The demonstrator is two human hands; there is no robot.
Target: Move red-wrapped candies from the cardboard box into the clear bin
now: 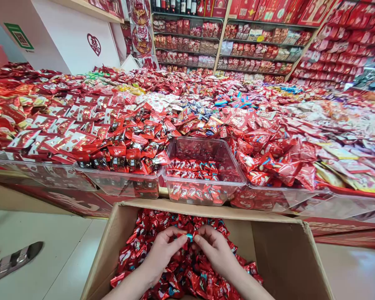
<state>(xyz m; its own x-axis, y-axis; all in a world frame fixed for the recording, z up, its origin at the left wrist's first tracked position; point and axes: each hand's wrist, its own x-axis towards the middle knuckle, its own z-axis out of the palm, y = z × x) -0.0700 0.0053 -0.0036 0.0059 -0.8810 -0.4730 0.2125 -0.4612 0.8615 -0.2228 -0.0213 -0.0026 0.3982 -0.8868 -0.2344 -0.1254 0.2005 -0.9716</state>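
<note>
An open cardboard box (pixel 287 258) at the bottom holds several red-wrapped candies (pixel 187 271). My left hand (pixel 162 252) and my right hand (pixel 215 248) are both down inside the box, over the pile. Their fingertips meet on one small wrapped candy (pixel 189 237) with a teal end, each hand pinching a side of it. Right above the box stands a clear plastic bin (pixel 237 175), partly filled with the same red candies.
A long display counter carries clear bins (pixel 118 183) heaped with red candy packets (pixel 128 137), spreading far back. Shelves of red boxes (pixel 259 46) line the rear and right walls. A white counter (pixel 65 37) stands at left. Pale floor with a grey sandal (pixel 15 261) lies lower left.
</note>
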